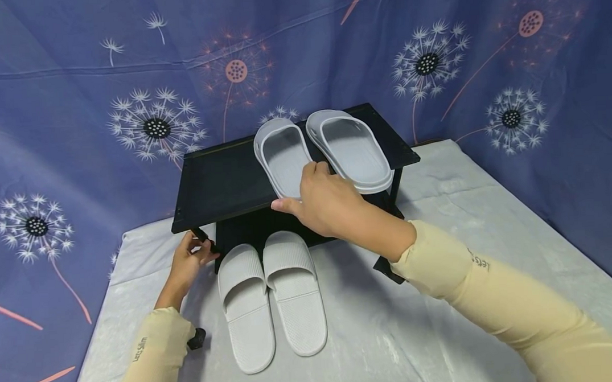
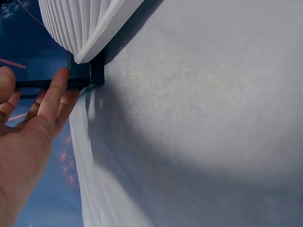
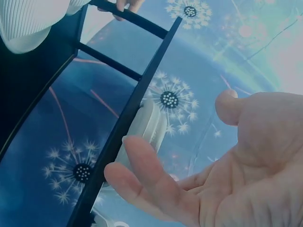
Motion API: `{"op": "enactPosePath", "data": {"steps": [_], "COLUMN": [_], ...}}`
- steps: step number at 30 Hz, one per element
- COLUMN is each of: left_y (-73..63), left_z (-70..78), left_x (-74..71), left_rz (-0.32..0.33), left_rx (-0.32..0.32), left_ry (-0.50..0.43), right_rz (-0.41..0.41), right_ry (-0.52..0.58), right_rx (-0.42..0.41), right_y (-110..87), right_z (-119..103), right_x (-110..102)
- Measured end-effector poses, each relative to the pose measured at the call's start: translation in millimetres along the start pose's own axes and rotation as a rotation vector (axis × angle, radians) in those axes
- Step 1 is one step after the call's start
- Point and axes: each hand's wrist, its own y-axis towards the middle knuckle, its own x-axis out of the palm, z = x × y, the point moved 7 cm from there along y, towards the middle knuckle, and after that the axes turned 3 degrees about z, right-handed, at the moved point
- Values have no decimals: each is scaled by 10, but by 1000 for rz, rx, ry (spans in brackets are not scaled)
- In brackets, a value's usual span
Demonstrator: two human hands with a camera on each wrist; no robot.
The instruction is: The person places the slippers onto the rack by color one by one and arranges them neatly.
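Observation:
A black two-tier shoe rack (image 1: 218, 180) stands on a pale cloth. On the right part of its top shelf lie a left grey slipper (image 1: 284, 152) and a right grey slipper (image 1: 355, 149), side by side. My right hand (image 1: 329, 201) is at the left grey slipper's near end, thumb apart at the shelf's front edge; in the right wrist view its fingers (image 3: 151, 175) are extended and loosely bent beside that slipper. My left hand (image 1: 188, 264) holds the rack's left side post between thumb and fingers. Two white ribbed slippers (image 1: 246, 307) stick out forward from the lower shelf.
Black feet of the rack (image 1: 196, 338) show at the front left and front right. Behind and beside the table hangs a blue curtain (image 1: 305, 54) with dandelion prints. The pale cloth (image 1: 492, 217) covers the table around the rack.

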Motion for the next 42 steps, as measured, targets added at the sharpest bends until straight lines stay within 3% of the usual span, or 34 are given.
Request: {"op": "enactPosePath", "data": {"steps": [15, 31, 42], "left_y": [-9, -5, -21], "left_z": [19, -18, 5], "left_x": [15, 2, -6], "left_rz": [-9, -1, 10], "left_rx": [-7, -1, -9], "left_ry": [7, -16, -20], "right_rz": [126, 8, -153], "right_ry": [31, 96, 149], "right_rx": [-57, -66, -51], "right_y": [-448, -760, -898], "right_z": [-49, -19, 28], "right_x": [-11, 144, 412]}}
